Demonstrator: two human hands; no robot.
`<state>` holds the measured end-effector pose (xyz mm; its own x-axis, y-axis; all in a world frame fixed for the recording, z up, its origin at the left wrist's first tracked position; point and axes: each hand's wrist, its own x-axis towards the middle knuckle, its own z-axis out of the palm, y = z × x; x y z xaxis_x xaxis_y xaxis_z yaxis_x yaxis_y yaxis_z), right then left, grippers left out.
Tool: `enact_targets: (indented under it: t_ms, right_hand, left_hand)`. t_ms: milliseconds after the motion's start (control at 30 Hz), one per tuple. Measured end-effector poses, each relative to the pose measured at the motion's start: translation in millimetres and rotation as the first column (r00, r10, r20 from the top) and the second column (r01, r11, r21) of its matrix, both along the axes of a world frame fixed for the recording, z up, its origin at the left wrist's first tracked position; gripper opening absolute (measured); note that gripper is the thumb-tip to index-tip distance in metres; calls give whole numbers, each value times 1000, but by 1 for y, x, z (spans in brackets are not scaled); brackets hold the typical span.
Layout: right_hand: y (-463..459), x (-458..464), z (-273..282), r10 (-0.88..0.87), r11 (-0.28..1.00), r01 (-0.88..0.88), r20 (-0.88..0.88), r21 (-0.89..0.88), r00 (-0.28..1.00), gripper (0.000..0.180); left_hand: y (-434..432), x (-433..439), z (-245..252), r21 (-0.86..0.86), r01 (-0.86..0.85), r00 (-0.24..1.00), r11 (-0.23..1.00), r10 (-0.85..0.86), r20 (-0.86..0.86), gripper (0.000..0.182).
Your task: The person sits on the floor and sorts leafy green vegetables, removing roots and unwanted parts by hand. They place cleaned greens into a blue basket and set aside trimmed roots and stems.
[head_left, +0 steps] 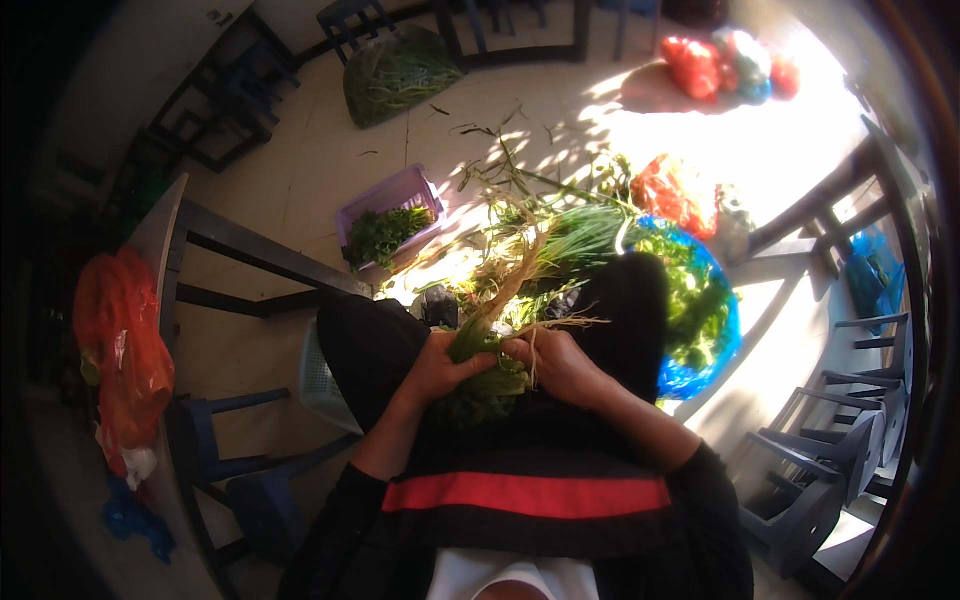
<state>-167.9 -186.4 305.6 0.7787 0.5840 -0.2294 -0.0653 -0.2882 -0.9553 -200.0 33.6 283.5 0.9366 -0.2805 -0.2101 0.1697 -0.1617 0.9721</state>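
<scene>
Above my lap, my left hand (444,367) grips a bunch of leafy green herbs (472,337) with long pale roots pointing away from me. My right hand (556,361) is closed at the bunch's right side, its fingertips pinching thin stems whose stringy roots stick out to the right. The leaves hang towards my body. On the floor past my knees lie green onions (585,236) and scattered trimmings. Beyond my left knee, a purple plastic basket (346,217) holds leafy herbs. A blue plastic bag (731,322) full of green leaves stands open beside my right knee.
A large bag of greens (397,75) lies further off. Red bags (697,71) stand at the upper right; another red bag (675,195) is nearer. A table (176,247) with red bags is on my left. Stools (821,465) are at the right, and a pale basket (319,382) is by my left leg.
</scene>
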Motion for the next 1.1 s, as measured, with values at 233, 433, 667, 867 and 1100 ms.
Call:
enact_targets:
  t_ms: [233, 433, 667, 867, 1100]
  right_hand:
    - [-5, -4, 35, -4, 1000, 15, -470, 20, 883, 47]
    - [-15, -8, -5, -20, 997, 50, -467, 52, 884, 58]
    - [-30, 3, 18, -22, 981, -19, -206, -195, 978, 57]
    - [-28, -1, 16, -60, 996, 34, -349, -82, 935, 47]
    - [-19, -10, 10, -123, 992, 124, -502, -33, 856, 44]
  left_hand:
    - [-2, 1, -5, 58, 3, 999, 998, -5, 32, 21]
    - [-15, -2, 3, 138, -21, 981, 990, -5, 192, 31]
    - [-28, -2, -11, 585, -159, 808, 795, -235, 540, 35]
    - [-30, -2, -7, 464, -196, 788, 864, -142, 598, 36]
    - [-30, -4, -12, 457, -316, 695, 831, -126, 708, 34]
